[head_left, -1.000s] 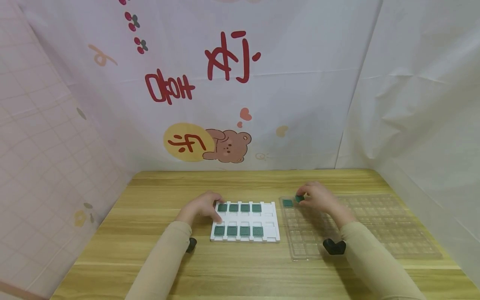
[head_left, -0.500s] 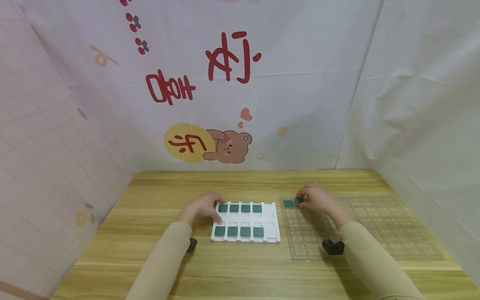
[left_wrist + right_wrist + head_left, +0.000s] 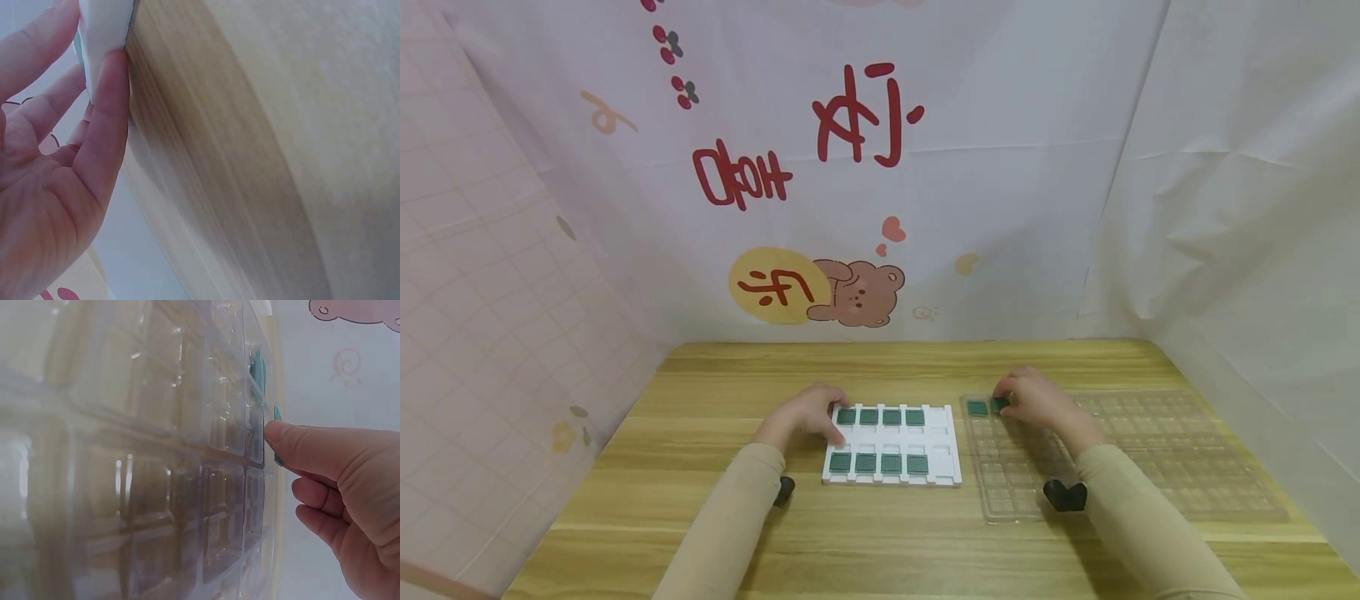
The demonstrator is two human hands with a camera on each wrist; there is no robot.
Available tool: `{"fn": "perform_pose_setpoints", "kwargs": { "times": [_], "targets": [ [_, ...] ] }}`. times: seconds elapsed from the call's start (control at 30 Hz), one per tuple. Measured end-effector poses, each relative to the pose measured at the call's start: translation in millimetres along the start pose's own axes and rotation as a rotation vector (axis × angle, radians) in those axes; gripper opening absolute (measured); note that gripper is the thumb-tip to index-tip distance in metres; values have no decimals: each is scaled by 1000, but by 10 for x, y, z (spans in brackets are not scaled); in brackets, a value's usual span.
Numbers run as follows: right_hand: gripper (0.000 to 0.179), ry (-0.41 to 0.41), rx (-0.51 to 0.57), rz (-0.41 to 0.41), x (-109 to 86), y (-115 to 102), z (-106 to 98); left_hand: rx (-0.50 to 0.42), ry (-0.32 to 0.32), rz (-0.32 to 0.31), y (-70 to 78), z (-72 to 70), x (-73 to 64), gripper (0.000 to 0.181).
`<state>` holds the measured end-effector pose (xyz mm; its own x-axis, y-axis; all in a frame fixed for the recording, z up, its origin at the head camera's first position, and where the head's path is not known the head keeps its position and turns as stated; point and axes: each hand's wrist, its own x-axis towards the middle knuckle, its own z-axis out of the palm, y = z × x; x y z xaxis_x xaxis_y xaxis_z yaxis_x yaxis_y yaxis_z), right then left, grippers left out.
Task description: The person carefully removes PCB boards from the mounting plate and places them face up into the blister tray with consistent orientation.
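My left hand [image 3: 805, 413] grips the left edge of a white plastic tray [image 3: 956, 454]. In the left wrist view the thumb and fingers sit on either side of the tray's edge [image 3: 105, 37]. Two rows of green square chips [image 3: 891, 463] lie in it, its rightmost pockets bare. Between thumb and fingertips, my right hand [image 3: 1036, 400] pinches another green chip [image 3: 1000, 404] at the back row of a clear compartment tray [image 3: 1000, 507]. The right wrist view has this chip [image 3: 277, 419] on edge, close over the compartments. One green chip [image 3: 977, 407] lies in the back left compartment.
The clear tray's many-celled surface [image 3: 1195, 458] reaches far to the right on the wooden table [image 3: 880, 542]. A printed cloth [image 3: 1000, 167] hangs behind the table, with more cloth at both sides. Black wrist mounts [image 3: 1066, 495] sit below the forearms.
My right hand has lowered slightly, and the pinched chip has come down toward the compartment beside the first chip. The left hand and white tray stay where they were.
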<state>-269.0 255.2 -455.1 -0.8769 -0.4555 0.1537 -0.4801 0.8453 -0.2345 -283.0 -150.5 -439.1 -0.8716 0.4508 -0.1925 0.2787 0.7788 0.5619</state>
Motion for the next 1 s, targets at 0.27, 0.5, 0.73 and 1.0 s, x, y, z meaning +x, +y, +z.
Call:
{"fn": "perform_pose_setpoints", "kwargs": {
  "times": [0.27,0.5,0.73,1.0],
  "targets": [
    [23,12,-20,-8,5,11,18,5,-1,4,6,-6,-2,57],
    [22,14,-23,-19,-3,-23,-11,-8,-10,16,12,-5,-11,59],
    [22,12,-8,-13,-7,-30,-4,-18,-13,22,15,-7,-17,58],
    [19,13,18,-3,-33,-23,-17,-10,-8,29,7,1,-15,58]
  ]
}}
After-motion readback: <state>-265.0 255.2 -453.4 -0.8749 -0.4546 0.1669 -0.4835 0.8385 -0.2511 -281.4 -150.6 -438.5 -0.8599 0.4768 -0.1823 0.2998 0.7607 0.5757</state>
